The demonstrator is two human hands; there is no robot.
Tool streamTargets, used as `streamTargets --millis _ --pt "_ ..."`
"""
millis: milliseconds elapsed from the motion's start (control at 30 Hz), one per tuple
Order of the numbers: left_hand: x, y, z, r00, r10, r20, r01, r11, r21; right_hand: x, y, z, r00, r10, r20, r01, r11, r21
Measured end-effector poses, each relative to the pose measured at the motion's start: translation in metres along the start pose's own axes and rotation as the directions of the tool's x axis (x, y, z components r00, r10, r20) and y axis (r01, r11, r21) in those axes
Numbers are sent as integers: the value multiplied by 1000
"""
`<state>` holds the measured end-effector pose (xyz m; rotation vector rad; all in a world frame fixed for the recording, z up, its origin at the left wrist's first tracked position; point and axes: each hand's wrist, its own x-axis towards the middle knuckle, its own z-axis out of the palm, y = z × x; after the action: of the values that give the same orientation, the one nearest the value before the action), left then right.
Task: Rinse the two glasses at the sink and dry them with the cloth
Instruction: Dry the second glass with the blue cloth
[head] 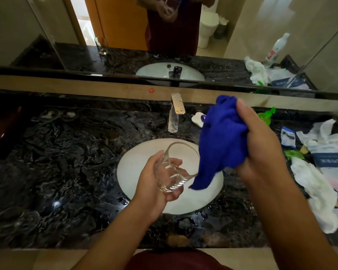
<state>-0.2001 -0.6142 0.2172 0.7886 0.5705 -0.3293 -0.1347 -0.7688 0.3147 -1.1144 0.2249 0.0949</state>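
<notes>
My left hand (154, 184) grips a clear glass (176, 166) by its base, tilted with the mouth pointing up and to the right, above the white sink (135, 164). My right hand (261, 145) clutches a bunched blue cloth (220, 141) just right of the glass; a loose corner of the cloth hangs down beside the glass rim. A second clear glass (24, 221) stands on the dark marble counter (66, 152) at the near left.
A chrome tap (175, 114) rises behind the sink, with a white soap dish (197, 118) to its right. Crumpled white bags and packets (320, 164) and a green spray top (265, 116) crowd the counter's right side. A mirror runs along the back.
</notes>
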Motion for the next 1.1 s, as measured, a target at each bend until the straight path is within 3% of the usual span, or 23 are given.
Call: streamTargets --millis 67,133,233,333,367,467,533,600,733,800,867,967,1000,1100 --pt "2 -2 1 1000 -2 -5 2 999 46 0 -3 6 999 -32 -38 37 991 126" --pt "2 -4 4 1000 8 1 -8 997 71 -3 4 8 990 -124 -65 130 985 114" --pt "2 -2 11 999 52 -11 -51 998 41 -22 26 7 963 -261 62 268 943 -195" --pt "8 1 11 994 88 -72 -84 995 45 -34 54 -9 823 -416 386 568 618 -544" --pt "10 1 10 993 93 -76 -90 995 37 -34 59 -14 789 -411 457 614 541 -574" --pt "10 4 6 990 113 -85 -112 994 19 -27 55 -19 790 -246 561 592 542 -596" --pt "10 10 6 985 138 -106 -136 990 25 -23 46 -23 755 -130 643 616 477 -627" --pt "11 16 5 980 167 -109 -163 986 41 -18 37 -28 727 -50 685 660 329 -676" --pt "15 24 2 968 204 -145 -189 976 111 -12 21 -25 764 35 645 644 40 -764" --pt "14 27 1 939 307 -157 -268 937 225 -13 15 -20 778 43 626 628 -60 -776" --pt "13 29 -2 872 485 -62 -434 827 357 -16 10 -16 778 90 621 628 -105 -771" --pt "12 32 -6 754 636 164 -633 636 442 -20 9 -11 743 179 645 662 -52 -748" --pt "11 32 -5 739 638 217 -659 616 431 -21 11 -10 753 152 640 643 42 -765" --pt "7 27 -2 782 591 198 -617 689 380 -24 16 -11 852 109 512 379 547 -747"
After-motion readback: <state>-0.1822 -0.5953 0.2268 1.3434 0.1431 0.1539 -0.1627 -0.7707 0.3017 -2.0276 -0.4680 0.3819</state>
